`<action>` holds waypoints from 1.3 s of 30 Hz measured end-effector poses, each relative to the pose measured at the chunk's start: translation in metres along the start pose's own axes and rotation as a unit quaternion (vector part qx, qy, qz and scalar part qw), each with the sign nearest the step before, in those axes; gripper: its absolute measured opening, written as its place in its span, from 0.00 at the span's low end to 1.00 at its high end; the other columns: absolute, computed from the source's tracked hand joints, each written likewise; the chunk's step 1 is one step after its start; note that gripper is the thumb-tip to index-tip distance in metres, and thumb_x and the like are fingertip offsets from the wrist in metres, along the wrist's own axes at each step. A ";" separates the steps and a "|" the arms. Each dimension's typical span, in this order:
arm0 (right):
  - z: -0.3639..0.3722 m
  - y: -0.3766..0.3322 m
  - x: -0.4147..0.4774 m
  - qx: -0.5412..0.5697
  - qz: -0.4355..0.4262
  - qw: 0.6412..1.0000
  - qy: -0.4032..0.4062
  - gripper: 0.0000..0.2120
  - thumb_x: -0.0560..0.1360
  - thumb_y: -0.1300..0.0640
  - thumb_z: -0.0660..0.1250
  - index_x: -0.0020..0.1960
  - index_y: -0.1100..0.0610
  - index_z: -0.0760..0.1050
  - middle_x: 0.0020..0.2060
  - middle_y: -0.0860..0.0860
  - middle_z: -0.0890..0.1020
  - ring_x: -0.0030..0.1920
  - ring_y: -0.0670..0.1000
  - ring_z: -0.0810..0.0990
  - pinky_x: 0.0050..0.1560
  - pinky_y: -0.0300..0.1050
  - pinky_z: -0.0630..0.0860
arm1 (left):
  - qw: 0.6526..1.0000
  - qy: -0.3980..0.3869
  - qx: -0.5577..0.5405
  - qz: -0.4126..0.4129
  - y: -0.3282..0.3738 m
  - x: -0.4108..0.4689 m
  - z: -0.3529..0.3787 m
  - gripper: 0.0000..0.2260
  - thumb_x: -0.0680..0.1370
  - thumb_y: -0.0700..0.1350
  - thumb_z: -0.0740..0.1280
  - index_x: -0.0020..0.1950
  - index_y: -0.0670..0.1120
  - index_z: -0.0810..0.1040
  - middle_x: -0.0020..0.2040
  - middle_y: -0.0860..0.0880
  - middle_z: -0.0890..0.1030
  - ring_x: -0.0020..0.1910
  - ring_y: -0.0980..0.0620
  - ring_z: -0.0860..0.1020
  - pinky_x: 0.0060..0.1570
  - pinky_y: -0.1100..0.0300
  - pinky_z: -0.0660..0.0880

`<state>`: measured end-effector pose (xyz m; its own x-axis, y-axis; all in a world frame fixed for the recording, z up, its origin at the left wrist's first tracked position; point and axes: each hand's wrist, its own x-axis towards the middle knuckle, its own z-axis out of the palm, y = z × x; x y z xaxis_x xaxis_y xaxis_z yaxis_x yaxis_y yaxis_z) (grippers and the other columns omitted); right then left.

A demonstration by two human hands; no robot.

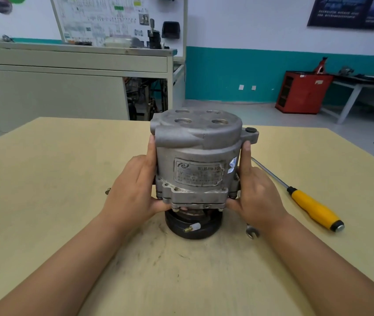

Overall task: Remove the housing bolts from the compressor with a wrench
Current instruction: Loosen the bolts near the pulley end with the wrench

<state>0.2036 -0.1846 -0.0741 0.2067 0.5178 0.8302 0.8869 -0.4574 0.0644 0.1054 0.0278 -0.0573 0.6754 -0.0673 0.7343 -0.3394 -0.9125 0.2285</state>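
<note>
Standing upright on its black pulley [181, 232], the compressor [197, 156] was clasped from both sides: the left hand [136, 190] gripped its left flank with the thumb hooked under the lower flange, and the right hand [256, 192] held the opposite flank likewise. Neither hand held a tool. The wrench [252, 232] lay on the table [44, 201] just beneath the right wrist, only its open end showing, and a yellow-handled screwdriver [313, 208] lay farther out beyond that hand. A small metal piece [107, 191] lay just outside the left hand, too small to identify. One dark bolt [248, 130] sat in the mounting ear just above the right hand; how tight it was could not be told. No bolt work looked begun, and the risks came from the stance. The heavy casing rode on a narrower pulley, so freeing the right hand to fetch the wrench would leave the left alone steadying a top-heavy load, which could tip away from that grip. Turning a stiff bolt might also spin the whole body on the pulley unless the holding hand bore down, and a wrench seated poorly on the head could slip, rounding it or striking the knuckles close by.
</note>
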 end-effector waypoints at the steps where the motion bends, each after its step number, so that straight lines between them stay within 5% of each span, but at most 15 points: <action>1: -0.002 0.000 0.000 0.002 -0.015 1.000 0.013 0.49 0.73 0.41 0.63 0.75 0.58 0.33 0.32 0.57 0.80 0.29 0.56 0.76 0.30 0.43 0.72 | 1.000 0.015 -0.004 0.008 0.002 0.000 0.000 0.46 0.75 0.66 0.58 0.66 0.22 0.60 0.38 0.47 0.72 0.39 0.56 0.63 0.42 0.67 0.59; 5: -0.009 -0.003 0.001 0.027 -0.025 0.999 0.029 0.44 0.77 0.37 0.56 0.76 0.61 0.36 0.33 0.59 0.80 0.32 0.55 0.75 0.32 0.47 0.71 | 0.999 0.047 -0.025 0.009 0.009 -0.002 -0.002 0.42 0.74 0.63 0.62 0.66 0.23 0.63 0.41 0.54 0.66 0.40 0.62 0.58 0.42 0.69 0.58; 9: -0.019 -0.009 0.003 0.039 -0.009 0.999 0.028 0.42 0.77 0.37 0.55 0.69 0.73 0.50 0.30 0.60 0.79 0.28 0.58 0.76 0.28 0.46 0.73 | 0.998 0.044 -0.040 -0.034 0.015 -0.009 -0.004 0.44 0.66 0.58 0.68 0.69 0.28 0.63 0.39 0.51 0.72 0.39 0.62 0.63 0.40 0.69 0.63; 17: -0.035 -0.013 0.002 0.071 -0.005 0.996 0.052 0.39 0.76 0.42 0.62 0.67 0.76 0.57 0.25 0.58 0.77 0.22 0.52 0.70 0.24 0.41 0.71 | 0.992 0.034 -0.108 -0.055 0.019 -0.014 -0.007 0.48 0.61 0.59 0.72 0.75 0.40 0.60 0.49 0.50 0.78 0.46 0.54 0.75 0.44 0.57 0.73; 20: -0.039 -0.011 0.000 0.080 0.005 0.995 0.053 0.39 0.68 0.47 0.70 0.64 0.73 0.60 0.24 0.57 0.75 0.25 0.48 0.63 0.28 0.37 0.70 | 0.987 0.036 -0.137 -0.079 0.024 -0.013 -0.008 0.48 0.60 0.59 0.71 0.75 0.42 0.60 0.49 0.47 0.80 0.46 0.51 0.76 0.46 0.56 0.73; 24: -0.044 -0.008 0.001 0.075 0.026 0.996 0.038 0.41 0.64 0.46 0.71 0.66 0.70 0.60 0.22 0.60 0.75 0.21 0.52 0.68 0.23 0.43 0.73 | 0.980 0.010 -0.159 -0.118 0.027 -0.012 -0.012 0.52 0.56 0.65 0.72 0.76 0.48 0.60 0.47 0.50 0.80 0.44 0.54 0.77 0.46 0.62 0.73; 29: -0.044 -0.016 0.005 0.146 0.110 0.983 -0.003 0.46 0.64 0.37 0.68 0.69 0.66 0.59 0.30 0.35 0.73 0.31 0.41 0.70 0.32 0.30 0.69 | 0.955 -0.002 -0.235 -0.181 0.025 -0.010 -0.010 0.50 0.51 0.66 0.74 0.72 0.61 0.62 0.41 0.62 0.80 0.41 0.66 0.76 0.43 0.75 0.70; 34: -0.033 -0.017 0.001 0.280 0.268 0.921 -0.033 0.44 0.59 0.40 0.75 0.70 0.46 0.59 0.36 0.59 0.84 0.33 0.39 0.77 0.38 0.40 0.78 | 0.922 -0.009 -0.287 -0.262 0.020 -0.008 0.001 0.45 0.52 0.67 0.72 0.68 0.58 0.71 0.46 0.69 0.81 0.48 0.73 0.77 0.46 0.77 0.70; 36: -0.028 -0.018 0.003 0.288 0.328 0.896 -0.079 0.44 0.59 0.38 0.77 0.70 0.45 0.64 0.47 0.67 0.82 0.40 0.50 0.82 0.44 0.47 0.79 | 0.919 -0.036 -0.265 -0.290 0.019 -0.006 0.005 0.43 0.53 0.70 0.70 0.66 0.57 0.75 0.48 0.66 0.81 0.50 0.72 0.77 0.49 0.74 0.72; 39: -0.019 -0.010 0.006 0.241 0.343 0.899 -0.127 0.37 0.62 0.37 0.69 0.69 0.45 0.67 0.39 0.53 0.84 0.32 0.47 0.76 0.32 0.34 0.70 | 0.912 -0.075 -0.247 -0.319 0.012 -0.003 0.010 0.41 0.55 0.73 0.66 0.63 0.54 0.78 0.50 0.60 0.83 0.51 0.65 0.79 0.52 0.63 0.75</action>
<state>0.1882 -0.1910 -0.0596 0.8064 0.4096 0.4264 0.5785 -0.3971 -0.7125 0.1056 0.0127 -0.0627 0.9082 0.3251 0.2637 -0.0739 -0.4955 0.8654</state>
